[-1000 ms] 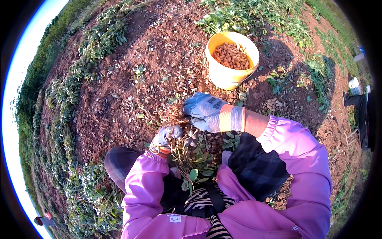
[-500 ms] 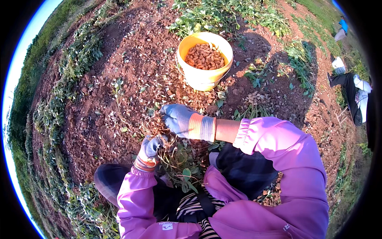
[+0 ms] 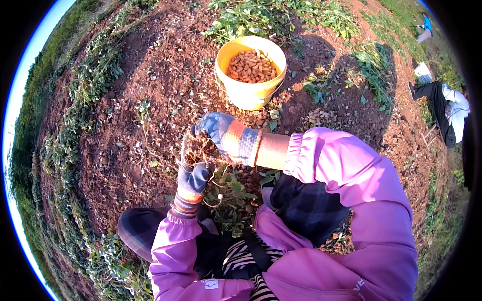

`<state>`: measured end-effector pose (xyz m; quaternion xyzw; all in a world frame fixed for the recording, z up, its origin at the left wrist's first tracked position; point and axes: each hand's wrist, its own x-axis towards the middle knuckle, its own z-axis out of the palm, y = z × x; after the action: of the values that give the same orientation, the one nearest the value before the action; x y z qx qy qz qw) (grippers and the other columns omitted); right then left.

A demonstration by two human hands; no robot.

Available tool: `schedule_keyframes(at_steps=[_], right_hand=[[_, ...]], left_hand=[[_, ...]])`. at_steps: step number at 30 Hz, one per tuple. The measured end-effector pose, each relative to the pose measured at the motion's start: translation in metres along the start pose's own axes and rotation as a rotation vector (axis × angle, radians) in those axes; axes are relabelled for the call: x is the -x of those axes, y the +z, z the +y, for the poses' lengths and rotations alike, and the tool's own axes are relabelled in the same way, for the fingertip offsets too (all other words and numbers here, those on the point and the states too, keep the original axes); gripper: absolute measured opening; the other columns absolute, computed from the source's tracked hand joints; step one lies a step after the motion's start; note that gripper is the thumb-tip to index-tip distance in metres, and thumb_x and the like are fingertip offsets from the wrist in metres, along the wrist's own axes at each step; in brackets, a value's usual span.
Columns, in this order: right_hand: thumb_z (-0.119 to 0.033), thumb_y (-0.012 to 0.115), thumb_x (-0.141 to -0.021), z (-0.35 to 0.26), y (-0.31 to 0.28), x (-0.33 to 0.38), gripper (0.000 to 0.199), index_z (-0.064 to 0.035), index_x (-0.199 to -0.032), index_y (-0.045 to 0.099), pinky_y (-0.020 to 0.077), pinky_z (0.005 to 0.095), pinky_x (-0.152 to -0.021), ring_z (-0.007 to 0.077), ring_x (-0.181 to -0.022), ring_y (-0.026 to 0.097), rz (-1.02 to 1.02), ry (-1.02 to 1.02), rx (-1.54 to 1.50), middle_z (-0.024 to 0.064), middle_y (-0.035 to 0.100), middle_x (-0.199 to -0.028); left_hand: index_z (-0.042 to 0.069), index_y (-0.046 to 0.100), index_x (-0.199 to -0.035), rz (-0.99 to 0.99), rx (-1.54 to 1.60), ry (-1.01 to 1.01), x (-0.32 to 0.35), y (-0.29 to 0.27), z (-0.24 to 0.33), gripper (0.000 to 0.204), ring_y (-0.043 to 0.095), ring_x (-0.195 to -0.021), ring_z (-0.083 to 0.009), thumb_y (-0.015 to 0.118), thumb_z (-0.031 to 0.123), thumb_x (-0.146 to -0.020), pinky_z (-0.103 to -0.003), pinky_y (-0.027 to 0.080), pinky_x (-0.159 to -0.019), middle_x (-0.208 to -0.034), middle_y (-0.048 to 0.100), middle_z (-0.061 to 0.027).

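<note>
A peanut plant is in my gloved hands, its tangled brown roots showing between them. My left hand is closed around its stems, just below the roots. Green leaves hang down toward my lap. Above the roots, my right hand has its fingers pinched at the tangle's upper edge; its fingertips are partly hidden, so what exactly they grip does not show. Beyond my hands stands a yellow bucket, partly filled with peanuts.
Reddish soil with dry leaf bits surrounds me. Pulled plants lie beyond the bucket, more to the right. A small peanut heap sits right of the bucket. At the far right are a person and a white bucket.
Both hands have moved a little farther from my body, the right one more. More of the root tangle shows between them. The view has shifted slightly.
</note>
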<state>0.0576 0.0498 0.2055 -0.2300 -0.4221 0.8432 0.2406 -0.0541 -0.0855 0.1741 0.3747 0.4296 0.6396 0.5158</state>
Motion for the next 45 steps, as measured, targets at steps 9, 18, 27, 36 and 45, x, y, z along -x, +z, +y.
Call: schedule_keyframes(at_steps=[9, 18, 27, 36, 45], right_hand=[[-0.015, 0.052, -0.077, -0.100, -0.007, -0.012, 0.013, -0.0032, -0.073, 0.054, 0.0463, 0.0276, -0.052, 0.0146, -0.054, 0.051, 0.292, -0.196, 0.162, 0.0055, 0.053, -0.064], [-0.016, 0.055, -0.079, -0.096, -0.021, -0.016, 0.012, -0.0045, -0.083, 0.056, 0.0432, 0.0215, -0.048, 0.0095, -0.060, 0.051, 0.229, 0.066, 0.605, 0.0007, 0.054, -0.069], [-0.010, 0.051, -0.083, -0.029, 0.020, -0.012, 0.012, -0.0086, -0.095, 0.054, 0.0361, 0.0207, -0.046, 0.0077, -0.051, 0.044, -0.200, 0.171, 0.521, -0.0021, 0.049, -0.066], [-0.019, 0.057, -0.079, -0.040, 0.036, -0.005, 0.012, -0.0081, -0.086, 0.057, 0.0363, 0.0222, -0.048, 0.0064, -0.054, 0.046, -0.045, 0.034, 0.757, -0.0036, 0.049, -0.060], [-0.018, 0.050, -0.083, -0.048, 0.037, -0.008, 0.009, -0.0113, -0.088, 0.053, 0.0352, 0.0209, -0.041, 0.0037, -0.050, 0.044, 0.049, 0.950, -0.598, -0.0077, 0.041, -0.055]], left_hand=[[0.004, 0.035, -0.128, 0.206, -0.104, -0.010, 0.009, -0.011, -0.003, 0.051, 0.053, -0.083, -0.0104, 0.049, -0.005, -0.080, -0.025, 0.046, -0.068, -0.099, 0.055, -0.0024], [0.000, 0.049, -0.110, 0.351, -0.169, 0.103, 0.000, -0.040, 0.032, 0.032, 0.058, -0.077, -0.0126, 0.052, -0.005, -0.078, -0.024, 0.048, -0.069, -0.091, 0.060, -0.0064], [-0.001, 0.057, -0.095, 0.086, -0.555, 0.037, -0.015, -0.014, 0.042, 0.022, 0.056, -0.071, -0.0096, 0.061, -0.001, -0.074, -0.024, 0.045, -0.063, -0.081, 0.061, -0.0026], [0.002, 0.058, -0.087, 0.042, -0.594, 0.186, 0.001, -0.014, 0.047, 0.016, 0.052, -0.065, -0.0084, 0.059, -0.002, -0.072, -0.024, 0.043, -0.059, -0.074, 0.058, 0.0006], [0.001, 0.059, -0.092, 0.117, -0.456, 0.172, -0.008, -0.026, 0.030, 0.018, 0.058, -0.072, -0.0095, 0.061, -0.002, -0.074, -0.023, 0.047, -0.064, -0.079, 0.062, -0.0030]])
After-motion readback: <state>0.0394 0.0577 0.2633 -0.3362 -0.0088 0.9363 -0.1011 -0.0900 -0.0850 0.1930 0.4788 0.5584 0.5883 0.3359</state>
